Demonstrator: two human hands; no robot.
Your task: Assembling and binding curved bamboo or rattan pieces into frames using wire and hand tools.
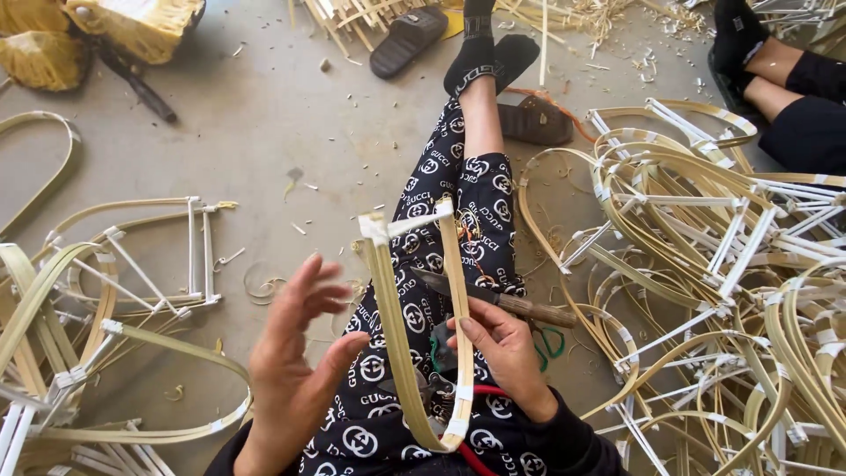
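A grey concrete floor fills the view, dusted with shavings and short splinters. At three o'clock a large heap of bent bamboo frames bound with white tape covers the floor, and a smaller pile of the same frames lies at nine o'clock. The person sits on the floor with a leg in black patterned trousers stretched toward twelve o'clock, a black sock on the foot beside two dark slippers. At one o'clock another person's legs rest on the floor. Yellow woven baskets sit at eleven o'clock. In the centre stands a U-shaped bamboo frame, upright over the lap, its open ends joined by a white strip at the top. The right hand pinches the frame's right arm near a white tape wrap. The left hand hovers just left of the frame, fingers spread, touching nothing. A knife with a wooden handle lies across the lap at the right hand.
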